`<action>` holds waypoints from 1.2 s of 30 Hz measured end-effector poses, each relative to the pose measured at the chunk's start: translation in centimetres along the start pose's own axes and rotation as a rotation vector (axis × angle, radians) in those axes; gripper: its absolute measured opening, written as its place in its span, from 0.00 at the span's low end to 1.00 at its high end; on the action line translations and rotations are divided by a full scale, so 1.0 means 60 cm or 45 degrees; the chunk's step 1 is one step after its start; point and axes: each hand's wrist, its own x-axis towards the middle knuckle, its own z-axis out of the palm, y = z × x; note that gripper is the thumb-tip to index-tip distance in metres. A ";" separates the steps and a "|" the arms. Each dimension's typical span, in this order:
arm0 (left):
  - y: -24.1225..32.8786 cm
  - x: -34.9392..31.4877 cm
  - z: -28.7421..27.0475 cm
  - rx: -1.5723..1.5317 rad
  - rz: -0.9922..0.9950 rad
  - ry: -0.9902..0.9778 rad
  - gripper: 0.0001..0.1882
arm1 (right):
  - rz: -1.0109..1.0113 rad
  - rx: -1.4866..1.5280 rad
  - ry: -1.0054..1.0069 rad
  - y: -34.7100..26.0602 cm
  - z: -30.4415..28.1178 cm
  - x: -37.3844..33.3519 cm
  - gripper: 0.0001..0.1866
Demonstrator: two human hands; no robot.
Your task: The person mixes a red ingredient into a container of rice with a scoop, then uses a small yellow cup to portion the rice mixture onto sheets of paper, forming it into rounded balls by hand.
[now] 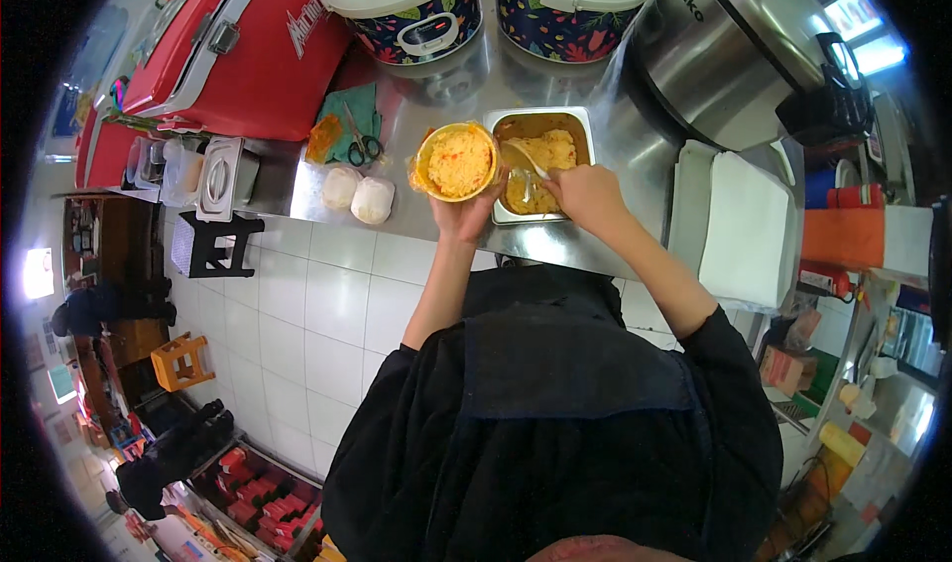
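My left hand (466, 217) holds a round yellow bowl (424, 182) from below, fingers wrapped about its side. Yellow-orange rice (458, 161) fills it close to the rim. Just to its right, a rectangular metal pan (589, 128) contains more yellow rice (555, 149). Over the pan's right side, my right hand (587, 197) is closed on the handle of a serving spoon (518, 155), whose head lies at the pan's left part, by the bowl. Two white rounded bundles (372, 201) sit left of the bowl, with scissors (364, 147) on a green cloth (365, 104) behind them.
Two patterned rice cookers (428, 28) stand at the back of the steel counter. A red cooler box (283, 81) is at left, a large steel cooker (709, 66) at right. A white tray (749, 220) lies near right. A dark stool (223, 245) stands on the floor; people are further off.
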 end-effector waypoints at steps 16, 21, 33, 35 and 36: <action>-0.015 -0.005 0.008 -0.214 0.052 -0.049 0.29 | -0.081 0.768 -0.509 0.089 -0.018 0.042 0.14; -0.015 -0.009 0.013 -0.055 0.105 -0.079 0.30 | 0.246 1.091 -0.639 0.108 -0.034 0.018 0.16; -0.038 0.003 0.068 0.470 0.196 0.015 0.31 | -0.055 0.982 0.382 0.061 -0.130 -0.062 0.12; -0.065 0.012 0.078 0.467 0.193 0.035 0.32 | -0.011 0.432 0.328 -0.003 -0.128 -0.070 0.13; -0.076 0.018 0.083 0.465 0.191 0.046 0.32 | 0.131 0.099 0.022 -0.047 -0.147 -0.078 0.16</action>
